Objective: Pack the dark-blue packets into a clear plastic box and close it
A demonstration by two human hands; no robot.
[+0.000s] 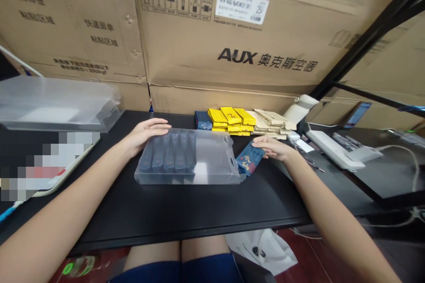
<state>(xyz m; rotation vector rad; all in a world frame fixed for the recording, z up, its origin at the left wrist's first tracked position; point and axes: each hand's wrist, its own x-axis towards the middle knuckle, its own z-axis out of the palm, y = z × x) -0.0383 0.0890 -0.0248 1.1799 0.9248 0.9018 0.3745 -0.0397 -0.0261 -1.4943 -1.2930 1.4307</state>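
Observation:
A frosted clear plastic box (pixel 212 159) lies on the black table (pixel 186 208) with several dark blue packets (pixel 168 155) standing in its left half. My left hand (pixel 148 132) rests on the box's left far corner, fingers stretched flat. My right hand (pixel 274 147) pinches another dark blue packet (pixel 249 159) with gold characters, its end at the box's open right side.
Behind the box lie blue (pixel 202 120), yellow (pixel 230 119) and beige packets (pixel 270 121) in rows. Large cardboard cartons (pixel 232 31) form the back wall. A stack of clear plastic boxes (pixel 56 104) sits at left, a white power strip (pixel 332 148) and cable at right.

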